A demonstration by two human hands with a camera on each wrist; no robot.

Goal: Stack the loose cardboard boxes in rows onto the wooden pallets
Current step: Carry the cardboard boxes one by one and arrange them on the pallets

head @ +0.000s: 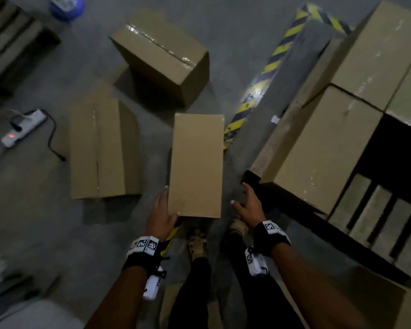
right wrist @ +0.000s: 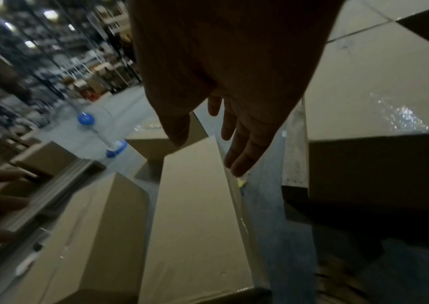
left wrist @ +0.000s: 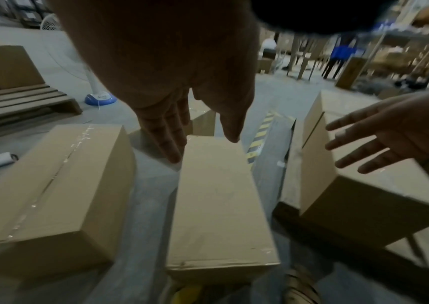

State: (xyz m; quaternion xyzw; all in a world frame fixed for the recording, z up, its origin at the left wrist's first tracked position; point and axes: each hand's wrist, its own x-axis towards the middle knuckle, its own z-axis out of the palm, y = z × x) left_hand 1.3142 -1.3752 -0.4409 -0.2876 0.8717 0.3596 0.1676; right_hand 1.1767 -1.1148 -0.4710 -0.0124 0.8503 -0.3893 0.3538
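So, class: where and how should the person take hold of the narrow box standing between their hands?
Probably by its two long side faces near the close end, one hand from each side: the narrow box lies lengthwise, with clear floor on both flanks.

This is a warehouse. A bare grey concrete floor (head: 33,210) carries sealed cardboard boxes (head: 102,150) lying loose and others stacked on a wooden pallet (head: 375,222). A yellow-and-black hazard-striped barrier (head: 263,74) runs along the floor. Tall storage racks (right wrist: 26,61) loaded with cartons stand in the background under ceiling lights, and a pedestal fan with a blue base (left wrist: 101,98) stands beside a second pallet (left wrist: 18,102).
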